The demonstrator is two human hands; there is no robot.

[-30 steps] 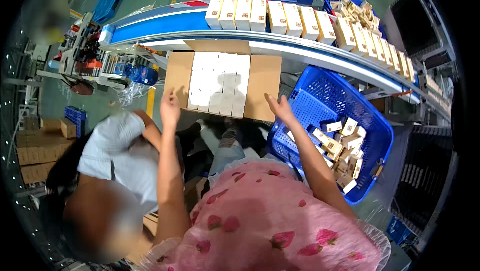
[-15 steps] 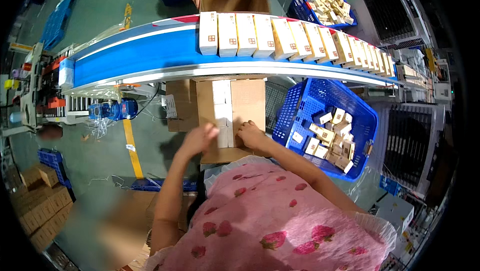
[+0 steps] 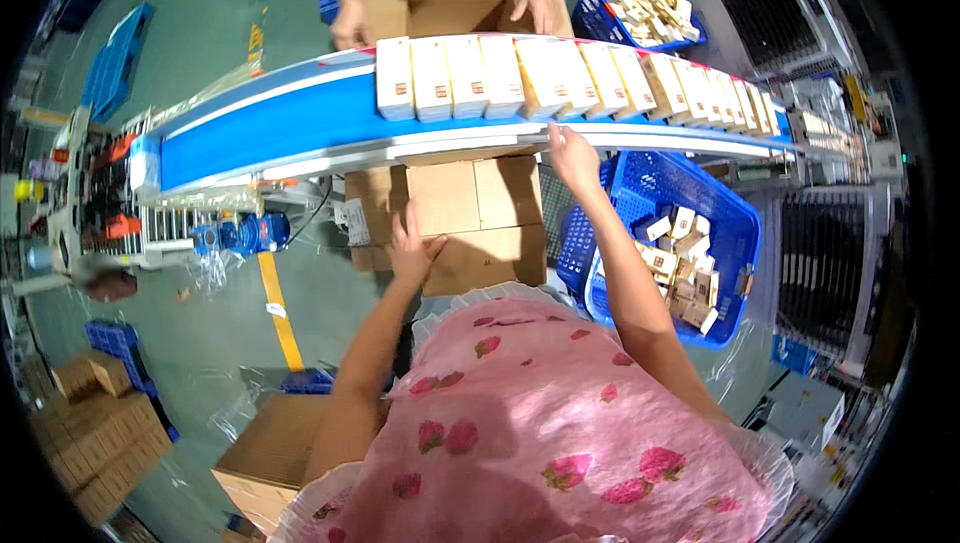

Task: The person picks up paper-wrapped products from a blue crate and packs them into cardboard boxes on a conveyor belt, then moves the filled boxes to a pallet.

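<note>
A cardboard carton (image 3: 480, 258) stands in front of me, its near flap and side flaps lying over the top, while its far flap (image 3: 470, 154) rises beside the conveyor. My left hand (image 3: 412, 251) rests on the carton's left side, fingers spread. At the far right corner, my right hand (image 3: 574, 158) is by the conveyor's near rail, its fingers loosely extended and holding nothing visible. On the blue conveyor belt (image 3: 270, 133), a row of small white-and-yellow boxes (image 3: 465, 78) stands upright.
Right of the carton, a blue plastic basket (image 3: 735, 208) holds loose small boxes; another basket (image 3: 585, 18) is beyond the belt. Across it, a co-worker's hands (image 3: 540, 8) are at an open carton (image 3: 465, 8). A cardboard box (image 3: 275, 443) and stacked cartons (image 3: 110, 433) are left.
The near flap has come down over the carton, covering the white packs that showed in the gap. My right hand has moved up to the belt's edge. Across the belt, the co-worker's hands have spread apart.
</note>
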